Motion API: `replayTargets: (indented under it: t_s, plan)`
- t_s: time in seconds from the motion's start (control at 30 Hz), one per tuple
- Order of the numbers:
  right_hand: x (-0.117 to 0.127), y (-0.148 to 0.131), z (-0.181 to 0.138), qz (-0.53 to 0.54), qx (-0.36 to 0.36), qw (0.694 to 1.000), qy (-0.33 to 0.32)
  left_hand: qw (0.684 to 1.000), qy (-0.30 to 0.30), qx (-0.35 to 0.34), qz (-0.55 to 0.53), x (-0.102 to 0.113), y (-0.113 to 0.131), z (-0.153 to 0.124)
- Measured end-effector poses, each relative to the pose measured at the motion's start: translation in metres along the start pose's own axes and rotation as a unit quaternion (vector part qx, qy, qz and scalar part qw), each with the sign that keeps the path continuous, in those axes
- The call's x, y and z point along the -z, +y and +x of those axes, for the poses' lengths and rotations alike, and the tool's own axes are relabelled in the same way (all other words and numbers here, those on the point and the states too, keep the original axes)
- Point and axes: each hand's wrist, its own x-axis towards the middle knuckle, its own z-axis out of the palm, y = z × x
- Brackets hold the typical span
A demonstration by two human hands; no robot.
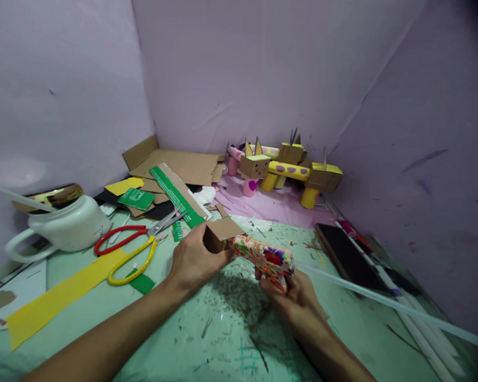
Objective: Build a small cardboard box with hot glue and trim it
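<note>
My left hand (195,260) is closed around a small folded cardboard box (224,228) in the middle of the view. In my right hand (290,297) is a glue gun (263,255) with a flowery covering, its tip pointing left and meeting the near right edge of the box. A long translucent glue stick (382,293) runs out of the gun's back end to the right. Whether glue is coming out at the tip, I cannot tell. Bits of brown debris (242,297) lie on the table under both hands.
Scissors (143,239) with red and yellow handles, a yellow strip (59,297) and a white mug (67,225) sit left. Cardboard scraps (175,162) lie behind. Cardboard animal figures (287,170) stand at the back; a black phone-like slab (350,257) lies right.
</note>
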Motion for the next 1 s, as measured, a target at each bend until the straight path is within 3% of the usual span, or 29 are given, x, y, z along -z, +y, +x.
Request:
replayTargets:
  t_s: [0.3, 0.7, 1.0]
  plan:
    - [-0.002, 0.000, -0.001, 0.012, -0.008, 1.000, 0.003, 1.000, 0.006, -0.010, -0.022, 0.001, 0.001, -0.001]
    - [-0.003, -0.012, 0.003, 0.004, -0.019, 0.997, 0.077, 0.997, 0.011, 0.004, -0.080, 0.001, 0.000, 0.001]
    - [-0.002, -0.009, 0.003, 0.019, -0.012, 0.995, 0.094, 0.997, 0.002, 0.013, -0.074, 0.002, -0.002, 0.002]
